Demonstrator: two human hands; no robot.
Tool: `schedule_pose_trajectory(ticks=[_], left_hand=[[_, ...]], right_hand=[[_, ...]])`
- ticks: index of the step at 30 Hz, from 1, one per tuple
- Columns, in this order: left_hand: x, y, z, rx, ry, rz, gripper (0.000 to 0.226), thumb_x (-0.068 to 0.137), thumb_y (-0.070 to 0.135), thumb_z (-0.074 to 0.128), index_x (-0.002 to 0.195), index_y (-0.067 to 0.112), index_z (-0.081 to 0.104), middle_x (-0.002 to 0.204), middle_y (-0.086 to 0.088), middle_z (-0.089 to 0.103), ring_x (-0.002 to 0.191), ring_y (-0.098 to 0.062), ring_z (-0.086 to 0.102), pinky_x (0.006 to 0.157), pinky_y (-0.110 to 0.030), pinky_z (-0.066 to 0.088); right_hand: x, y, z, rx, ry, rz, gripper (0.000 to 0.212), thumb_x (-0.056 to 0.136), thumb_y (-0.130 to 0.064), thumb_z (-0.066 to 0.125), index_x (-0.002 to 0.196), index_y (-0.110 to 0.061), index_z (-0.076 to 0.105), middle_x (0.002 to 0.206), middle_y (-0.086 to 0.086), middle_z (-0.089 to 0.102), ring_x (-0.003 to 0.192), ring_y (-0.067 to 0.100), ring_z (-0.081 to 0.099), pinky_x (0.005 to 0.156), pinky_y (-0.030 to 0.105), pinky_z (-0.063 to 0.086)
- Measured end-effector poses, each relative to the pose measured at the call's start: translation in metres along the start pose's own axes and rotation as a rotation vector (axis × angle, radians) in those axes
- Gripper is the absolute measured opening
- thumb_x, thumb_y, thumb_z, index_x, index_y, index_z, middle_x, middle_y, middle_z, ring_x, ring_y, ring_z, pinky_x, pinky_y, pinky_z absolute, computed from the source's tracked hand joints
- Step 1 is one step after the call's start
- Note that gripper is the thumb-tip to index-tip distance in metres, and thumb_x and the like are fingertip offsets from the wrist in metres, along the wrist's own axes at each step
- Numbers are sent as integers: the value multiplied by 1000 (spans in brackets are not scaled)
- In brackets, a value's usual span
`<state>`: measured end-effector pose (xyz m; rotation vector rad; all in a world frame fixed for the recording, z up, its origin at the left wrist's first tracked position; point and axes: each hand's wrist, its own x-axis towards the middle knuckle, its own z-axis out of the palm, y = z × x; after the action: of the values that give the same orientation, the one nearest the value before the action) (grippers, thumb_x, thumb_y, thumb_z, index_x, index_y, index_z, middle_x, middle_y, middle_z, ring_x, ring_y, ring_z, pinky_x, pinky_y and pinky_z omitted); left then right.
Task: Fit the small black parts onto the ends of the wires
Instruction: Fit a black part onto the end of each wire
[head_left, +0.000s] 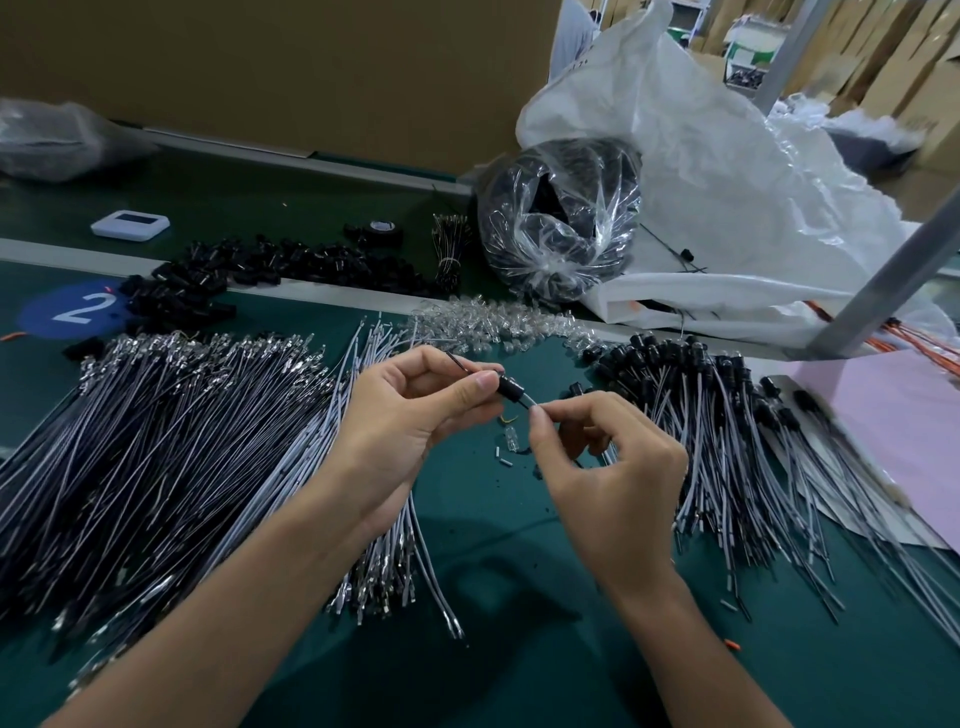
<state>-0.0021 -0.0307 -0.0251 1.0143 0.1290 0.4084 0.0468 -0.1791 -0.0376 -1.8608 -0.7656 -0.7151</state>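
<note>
Small black part (509, 387): a short, dark, barrel-shaped piece, held above the middle of the tabletop (519, 597), between the two hands.
Wire (457, 359): thin; a dark length runs out of the part's far-left side over the left fingers, and a pale grey end comes out on its near-right side.
Left hand (410, 415): fingers curled, thumb and forefinger pinching the wire right at the black part.
Right hand (608, 467): fingers curled, thumb and forefinger tips pinching the grey end of the wire just beside the part.
Bare wires (182, 431): a wide fan of grey and dark strands with bright metal terminals, covering the left half of the tabletop.
Fitted wires (727, 415): a heap on the right side, each strand with a black part at its far end.
Loose black parts (249, 265): a long scatter along the far edge, left of centre.
Clear parts (493, 322): a small glassy heap beyond the hands.
Clear bag (561, 228): crinkled plastic full of black pieces, near the far edge, leaning against a white sack (727, 182).
Writing: a white "2" on a round blue marker (78, 309) towards the far-left corner; nothing else is legible.
</note>
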Motion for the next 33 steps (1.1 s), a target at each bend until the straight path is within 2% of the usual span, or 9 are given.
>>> schedule_pose_trajectory(ticks=[3,9,15,19,27,30,33], left_hand=[[0,0,0,-8,-5,4,12,57,10,78,57,17,69,83,-11,75,83,-21,74,68,-24,59],[0,-1,0,16,9,29,21,56,10,78,68,6,62,84,-14,75,82,-23,74,68,-25,59],[0,-2,1,27,18,51,21,55,10,79,67,7,62,84,-15,75,83,-24,74,68,-26,59],[-1,-3,1,57,25,68,25,53,12,81,68,6,62,85,-16,75,83,-23,74,68,-26,59],[-2,-4,3,56,-19,77,15,55,13,81,62,15,67,86,-15,76,84,-23,75,68,-25,59],[-2,-4,4,60,4,82,19,57,13,80,67,9,64,87,-16,75,84,-25,74,69,-26,58],[-2,-2,4,49,53,90,18,61,9,78,69,6,62,86,-13,75,82,-25,74,69,-25,58]], right_hand=[[0,0,1,6,-11,5,11,82,-8,73,73,-12,69,64,-6,62,58,10,55,58,21,45],[0,1,2,32,-23,42,12,85,-15,68,74,-12,71,65,-6,63,57,12,56,57,34,48],[1,2,-2,23,2,-23,8,80,-3,76,80,-11,73,70,-3,63,59,13,56,58,25,48],[1,1,-2,27,9,-6,7,79,-4,77,79,-10,72,71,-3,65,60,12,58,58,27,49],[0,1,1,-10,-21,10,11,85,-14,69,76,-9,73,66,-2,66,56,17,57,58,47,50],[0,0,1,-10,-11,6,12,85,-14,69,75,-8,72,65,-3,65,56,18,57,58,46,50],[1,0,0,-4,42,-2,10,84,-11,72,74,-10,71,66,-3,64,57,17,57,58,37,50]])
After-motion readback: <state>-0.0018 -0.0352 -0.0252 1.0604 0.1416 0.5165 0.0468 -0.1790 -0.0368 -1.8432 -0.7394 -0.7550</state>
